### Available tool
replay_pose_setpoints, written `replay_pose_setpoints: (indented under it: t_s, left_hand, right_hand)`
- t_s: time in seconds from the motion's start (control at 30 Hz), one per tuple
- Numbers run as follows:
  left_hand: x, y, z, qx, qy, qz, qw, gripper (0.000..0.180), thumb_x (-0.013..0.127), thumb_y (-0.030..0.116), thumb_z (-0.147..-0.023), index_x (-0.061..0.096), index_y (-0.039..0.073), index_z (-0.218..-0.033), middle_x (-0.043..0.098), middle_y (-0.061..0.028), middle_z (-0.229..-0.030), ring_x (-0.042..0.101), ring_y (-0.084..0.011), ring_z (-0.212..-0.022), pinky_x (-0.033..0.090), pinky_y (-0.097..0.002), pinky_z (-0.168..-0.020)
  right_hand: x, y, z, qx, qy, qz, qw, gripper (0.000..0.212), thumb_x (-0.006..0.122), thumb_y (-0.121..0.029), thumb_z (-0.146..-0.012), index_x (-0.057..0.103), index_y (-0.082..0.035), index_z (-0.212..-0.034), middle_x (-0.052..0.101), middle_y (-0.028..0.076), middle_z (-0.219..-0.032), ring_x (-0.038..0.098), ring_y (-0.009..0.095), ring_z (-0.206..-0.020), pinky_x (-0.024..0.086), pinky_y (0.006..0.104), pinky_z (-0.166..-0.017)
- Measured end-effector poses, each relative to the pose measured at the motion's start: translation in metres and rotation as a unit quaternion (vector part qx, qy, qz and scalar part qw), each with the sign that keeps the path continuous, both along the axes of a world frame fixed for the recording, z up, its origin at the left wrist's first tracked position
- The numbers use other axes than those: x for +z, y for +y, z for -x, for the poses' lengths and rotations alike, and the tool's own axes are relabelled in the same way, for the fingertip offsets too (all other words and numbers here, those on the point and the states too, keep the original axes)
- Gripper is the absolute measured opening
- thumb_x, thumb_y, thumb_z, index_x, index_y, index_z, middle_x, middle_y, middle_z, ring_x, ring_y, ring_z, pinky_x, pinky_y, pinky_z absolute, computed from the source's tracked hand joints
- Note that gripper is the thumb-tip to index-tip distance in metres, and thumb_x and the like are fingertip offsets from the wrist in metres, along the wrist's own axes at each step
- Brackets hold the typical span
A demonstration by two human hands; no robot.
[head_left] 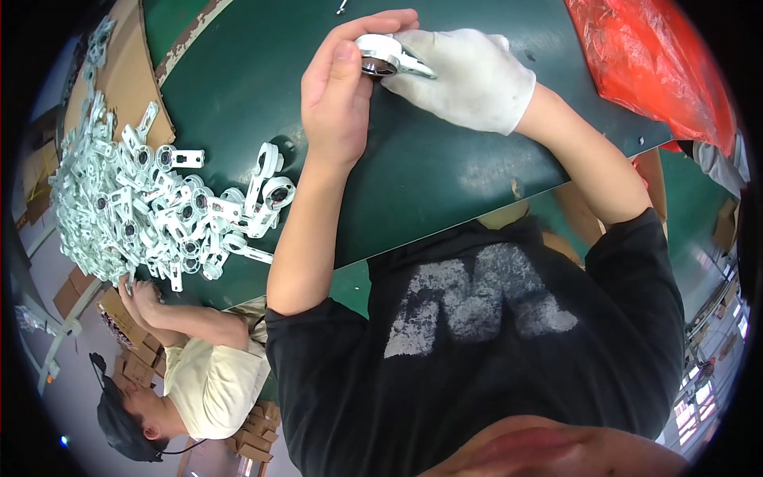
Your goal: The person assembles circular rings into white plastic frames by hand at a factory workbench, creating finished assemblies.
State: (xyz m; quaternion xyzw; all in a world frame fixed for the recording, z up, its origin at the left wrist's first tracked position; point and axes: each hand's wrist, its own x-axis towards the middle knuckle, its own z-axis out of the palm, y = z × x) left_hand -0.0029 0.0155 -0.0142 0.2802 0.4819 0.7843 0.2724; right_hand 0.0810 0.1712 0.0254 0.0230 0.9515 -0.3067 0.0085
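Note:
A white plastic part point(378, 54) with a round, dark-centred head and a short flat arm is held above the green table. My bare left hand point(340, 86) is closed around the left side of its round head, thumb in front. My right hand point(469, 79), in a whitish glove, grips the part by its arm side; the glove hides some of its fingers. To the left of my left forearm lies a large heap of similar white parts point(187, 207), with a few of the nearest close to that forearm.
The green table point(429, 171) runs under both hands. A red plastic bag point(652, 63) lies at the far right and a cardboard sheet point(127, 63) at the far left. A co-worker's hands point(143, 298) are at the heap's near edge. Cardboard boxes point(258, 429) stand beyond that person.

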Motion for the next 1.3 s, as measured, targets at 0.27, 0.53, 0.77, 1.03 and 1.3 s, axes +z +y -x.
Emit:
replay_pose_setpoints:
  t_s: [0.27, 0.53, 0.77, 1.03, 1.3]
  left_hand:
    - [-0.003, -0.001, 0.002, 0.003, -0.015, -0.008, 1.0, 0.034, 0.04, 0.021, -0.108, 0.059, -0.003, -0.122, 0.061, -0.0257, -0.134, 0.061, -0.027, -0.117, 0.045, -0.0403, -0.106]
    - [-0.001, -0.001, -0.002, 0.04, 0.052, 0.029, 0.997, 0.04, 0.039, 0.029, -0.111, 0.057, -0.003, -0.126, 0.066, -0.0207, -0.126, 0.065, -0.0194, -0.104, 0.053, -0.0313, -0.092]
    - [0.011, -0.007, 0.004, 0.082, 0.395, 0.076, 0.912, 0.04, 0.057, 0.017, -0.102, 0.052, -0.005, -0.135, 0.066, -0.0229, -0.125, 0.065, -0.0235, -0.104, 0.05, -0.0336, -0.095]
    - [0.003, -0.013, 0.006, 0.127, 0.403, 0.176, 0.889, 0.029, 0.057, 0.028, -0.105, 0.059, 0.0, -0.115, 0.071, -0.0118, -0.099, 0.07, -0.02, -0.078, 0.056, -0.0287, -0.068]
    - [0.028, -0.008, 0.0, 0.236, -0.058, 0.087, 0.966, 0.019, 0.044, 0.018, -0.107, 0.046, 0.003, -0.118, 0.062, -0.0121, -0.099, 0.061, -0.0165, -0.066, 0.049, -0.0271, -0.049]
  right_hand:
    - [0.0, 0.004, -0.002, -0.027, 0.052, -0.056, 0.997, 0.029, 0.068, -0.031, -0.092, 0.068, -0.012, -0.114, 0.073, 0.013, -0.089, 0.072, 0.034, -0.082, 0.057, 0.0451, -0.07]
    - [0.025, 0.015, 0.001, -0.02, -0.22, 0.455, 0.863, 0.023, 0.063, -0.025, -0.089, 0.063, -0.004, -0.083, 0.059, 0.002, -0.07, 0.047, 0.007, -0.054, 0.037, 0.0253, -0.049]
    - [0.023, 0.022, -0.002, 0.017, -0.212, 0.476, 0.853, 0.023, 0.061, -0.026, -0.09, 0.062, -0.004, -0.081, 0.057, 0.003, -0.067, 0.046, 0.009, -0.052, 0.036, 0.0257, -0.048]
    - [0.009, 0.015, -0.005, 0.068, -0.22, 0.522, 0.822, 0.029, 0.059, -0.028, -0.098, 0.054, -0.006, -0.08, 0.042, -0.003, -0.062, 0.035, 0.007, -0.054, 0.028, 0.025, -0.048]
    - [0.017, 0.023, -0.001, 0.04, -0.229, 0.513, 0.827, 0.022, 0.06, -0.025, -0.095, 0.057, -0.005, -0.085, 0.043, -0.002, -0.062, 0.034, 0.006, -0.05, 0.025, 0.0254, -0.043]
